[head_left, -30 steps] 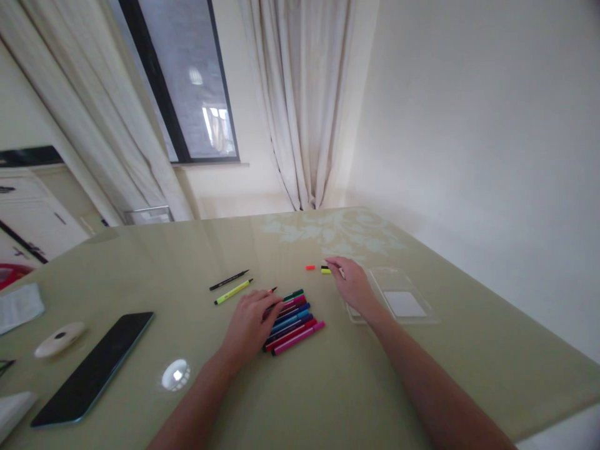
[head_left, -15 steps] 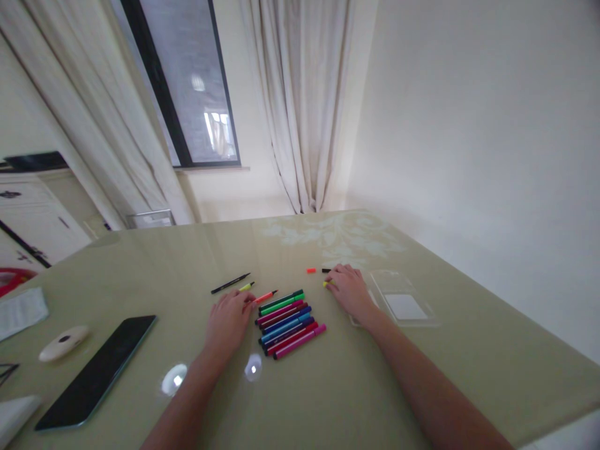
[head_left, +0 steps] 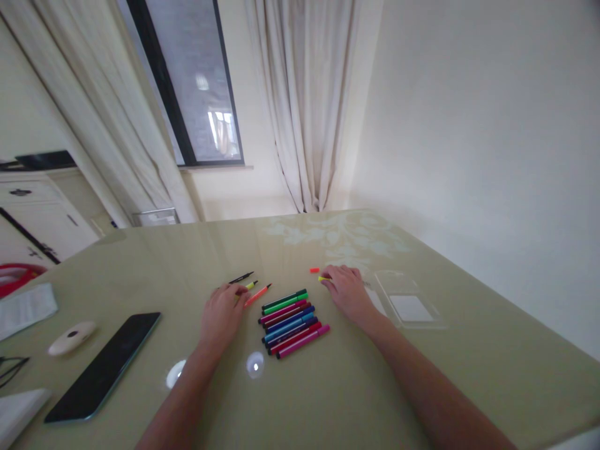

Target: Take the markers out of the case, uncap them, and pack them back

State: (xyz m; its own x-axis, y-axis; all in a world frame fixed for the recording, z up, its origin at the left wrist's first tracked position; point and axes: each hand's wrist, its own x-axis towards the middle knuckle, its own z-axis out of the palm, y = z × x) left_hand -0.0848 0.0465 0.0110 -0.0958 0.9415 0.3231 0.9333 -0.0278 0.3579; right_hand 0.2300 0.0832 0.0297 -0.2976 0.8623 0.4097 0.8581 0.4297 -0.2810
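Though table [head_left: 347, 387] glossy, wall [head_left: 482, 144] matte.

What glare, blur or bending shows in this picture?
Head view: a round glare spot on the glossy tabletop near the felt-tip pens; head view: any pen lettering too soft to read; head view: the window frame leans, probably wide-angle distortion.

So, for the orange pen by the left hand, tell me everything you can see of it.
The orange pen is slim and bright, plastic by its look, with a dark, tapered tip bare of any cap. It lies slantwise on the table, tip pointing away from the person and to the right. Its near end is close to the left hand; whether they touch can't be made out. It sits between the yellow pen and the row of pens.
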